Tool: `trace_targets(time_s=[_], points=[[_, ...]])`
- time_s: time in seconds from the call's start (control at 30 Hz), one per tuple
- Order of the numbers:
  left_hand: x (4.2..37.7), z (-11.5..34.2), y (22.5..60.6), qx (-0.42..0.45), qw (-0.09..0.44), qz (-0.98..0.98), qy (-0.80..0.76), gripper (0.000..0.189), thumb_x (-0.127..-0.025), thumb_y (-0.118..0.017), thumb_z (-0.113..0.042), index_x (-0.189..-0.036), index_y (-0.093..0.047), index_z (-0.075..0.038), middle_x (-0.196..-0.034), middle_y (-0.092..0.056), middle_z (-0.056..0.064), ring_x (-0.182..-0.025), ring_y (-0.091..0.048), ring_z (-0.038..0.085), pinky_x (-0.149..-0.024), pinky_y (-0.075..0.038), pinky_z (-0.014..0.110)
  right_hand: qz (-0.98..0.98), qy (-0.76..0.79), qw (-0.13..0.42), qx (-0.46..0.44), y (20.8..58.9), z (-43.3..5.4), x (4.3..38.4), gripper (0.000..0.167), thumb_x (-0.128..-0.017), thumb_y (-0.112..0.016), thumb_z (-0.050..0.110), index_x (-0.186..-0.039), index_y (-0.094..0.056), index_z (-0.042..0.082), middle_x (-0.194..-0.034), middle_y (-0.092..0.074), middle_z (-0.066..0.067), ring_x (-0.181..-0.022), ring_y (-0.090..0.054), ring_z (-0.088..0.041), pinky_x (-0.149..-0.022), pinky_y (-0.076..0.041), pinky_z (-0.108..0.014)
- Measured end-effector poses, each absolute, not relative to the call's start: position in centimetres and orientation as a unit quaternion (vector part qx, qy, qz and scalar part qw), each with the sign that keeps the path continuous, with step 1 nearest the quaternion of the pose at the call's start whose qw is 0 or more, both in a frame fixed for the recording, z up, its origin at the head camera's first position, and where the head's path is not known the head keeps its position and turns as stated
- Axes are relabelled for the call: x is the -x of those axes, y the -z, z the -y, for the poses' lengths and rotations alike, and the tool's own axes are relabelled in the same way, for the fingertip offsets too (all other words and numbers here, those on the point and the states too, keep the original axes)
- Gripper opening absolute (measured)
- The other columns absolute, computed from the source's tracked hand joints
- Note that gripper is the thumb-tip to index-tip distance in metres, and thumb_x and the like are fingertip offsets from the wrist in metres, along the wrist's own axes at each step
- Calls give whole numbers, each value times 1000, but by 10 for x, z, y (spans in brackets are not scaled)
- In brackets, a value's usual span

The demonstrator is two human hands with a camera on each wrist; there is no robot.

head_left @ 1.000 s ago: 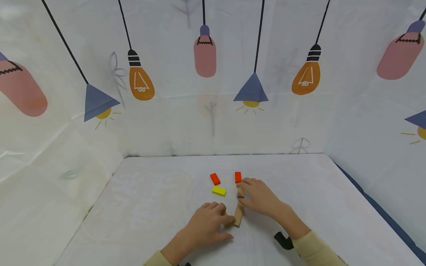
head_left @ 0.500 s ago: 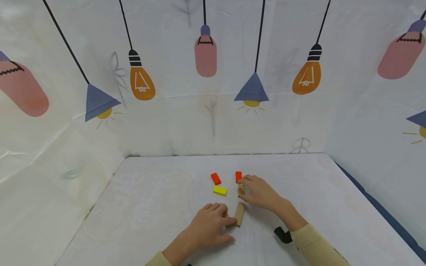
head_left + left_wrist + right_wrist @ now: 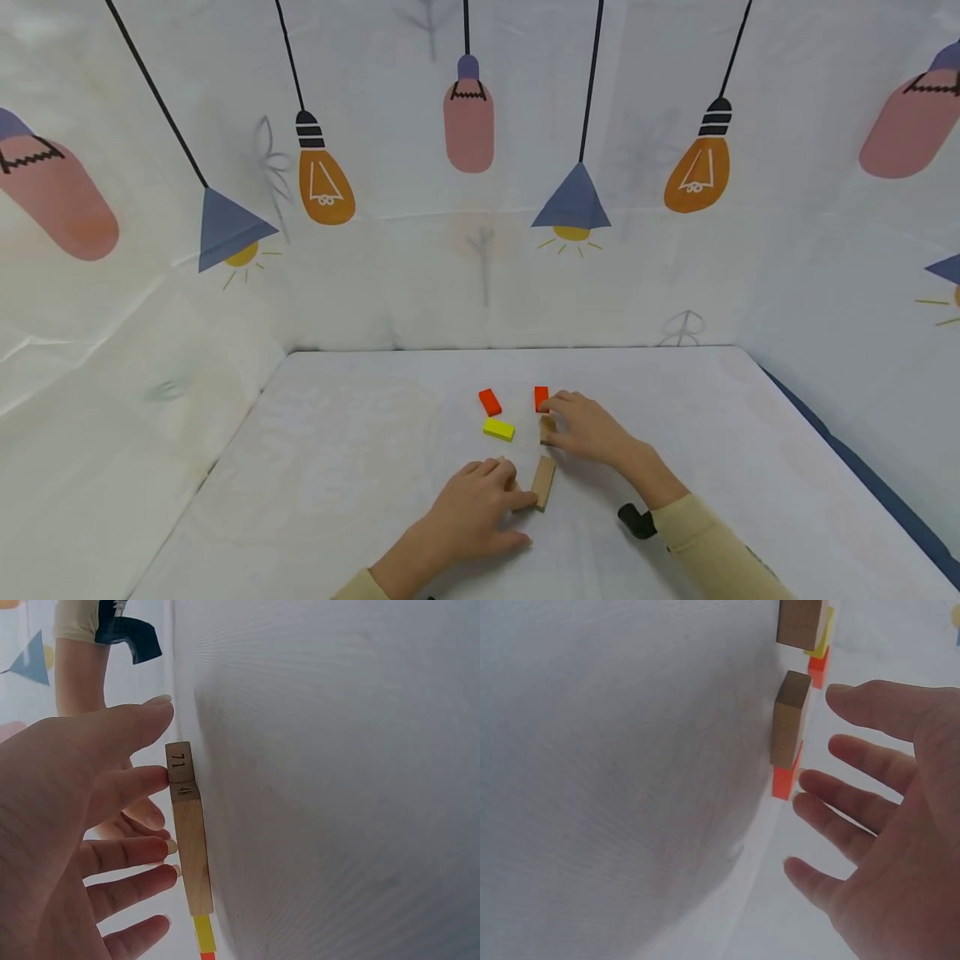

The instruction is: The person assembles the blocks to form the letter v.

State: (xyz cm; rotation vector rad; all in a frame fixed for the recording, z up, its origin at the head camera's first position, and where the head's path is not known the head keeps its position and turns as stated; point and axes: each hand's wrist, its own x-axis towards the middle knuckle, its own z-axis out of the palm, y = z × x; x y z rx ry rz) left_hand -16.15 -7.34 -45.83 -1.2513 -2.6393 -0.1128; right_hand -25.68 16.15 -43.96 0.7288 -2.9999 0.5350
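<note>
My left hand has its fingers extended, the index fingertip on a wooden block stamped 71, mostly hidden under the hand in the head view. A second wooden block lies against it, slanting away; its end stamped 48 faces the left wrist camera. Farther off, my right hand reaches over a third wooden block, fingers spread and fairly straight. In the right wrist view that block stands beside the fingertips. A red block lies just beyond it, near the right index finger.
Left of the right hand lie another red block and a yellow block. All are on a white-covered table. Behind it hangs a white sheet printed with lamps. A black wrist device sits at the right cuff.
My right hand and the block beneath it have shifted slightly away, widening the gap to the middle wooden block. My left hand has stayed nearly still. The head view has drifted a little.
</note>
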Motion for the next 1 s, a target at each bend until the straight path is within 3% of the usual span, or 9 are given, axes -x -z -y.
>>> trace_targets(time_s=[0.5,1.0], points=[[159,73,454,417,101,903,25,43,-86,-65,-61,-124,-66,-42,-105,-56,-10,-97,-50,8,-84,-47,28,963,-153,-19,-220,455,-161,265,32,-84,-77,24,-115,-70,19,-113,-64,5,-100,-56,-13,-93,-50,-37],[160,77,460,433,138,891,14,49,-86,-59,-68,-127,-65,-42,-107,-54,-8,-100,-51,10,-77,-47,26,960,-167,-14,-226,450,-162,260,32,-85,-75,21,-116,-71,16,-107,-63,4,-92,-53,-13,-88,-49,-37]])
